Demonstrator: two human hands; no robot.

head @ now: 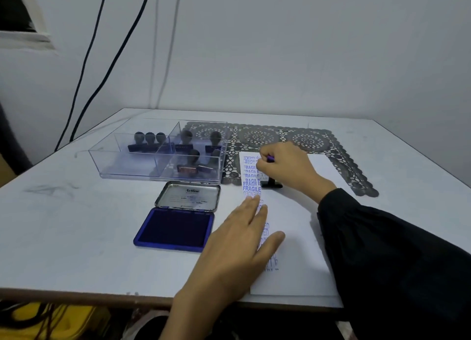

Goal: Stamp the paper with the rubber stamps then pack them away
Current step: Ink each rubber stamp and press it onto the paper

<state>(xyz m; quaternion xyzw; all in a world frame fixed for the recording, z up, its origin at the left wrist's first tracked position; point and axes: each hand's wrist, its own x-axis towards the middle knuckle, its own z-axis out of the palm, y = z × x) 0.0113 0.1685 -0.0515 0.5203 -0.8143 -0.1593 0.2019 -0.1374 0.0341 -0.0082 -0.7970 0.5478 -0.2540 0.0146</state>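
Left hand [237, 242] nearest: palm down, fingers straight and together, thumb spread, pressing flat on the left edge of the paper [300, 237]. It grips nothing.

Paper lies on the bench [76, 225], near edge just short of the bench's front edge, far end overlapping a dark lace mat [305, 138]. A column of blue prints runs down its left margin. The upper ones read "FRAGILE"; the lower ones are blurred and partly under the left hand.

Ink pad [175, 227] sits just left of the paper, open, with the blue pad face up. Its metal lid [190, 195] is hinged back on the far side, inside facing up.

Right hand [285, 166] is further out, over the top of the paper, fingers curled around the handle of a stamp [271, 184]. The stamp stands upright with its black base down on the paper, right beside the "FRAGILE" column. Black sleeve [382, 250] covers the right arm to the wrist.

Clear box [122, 168] is behind the ink pad, its right end on the lace mat. Spare stamps [149, 140]: three in a row in the back-left compartment, about four more on the right side. The dividers there are hard to read through the plastic.

Dark cables [84, 66] hang down the wall behind the bench at far left.
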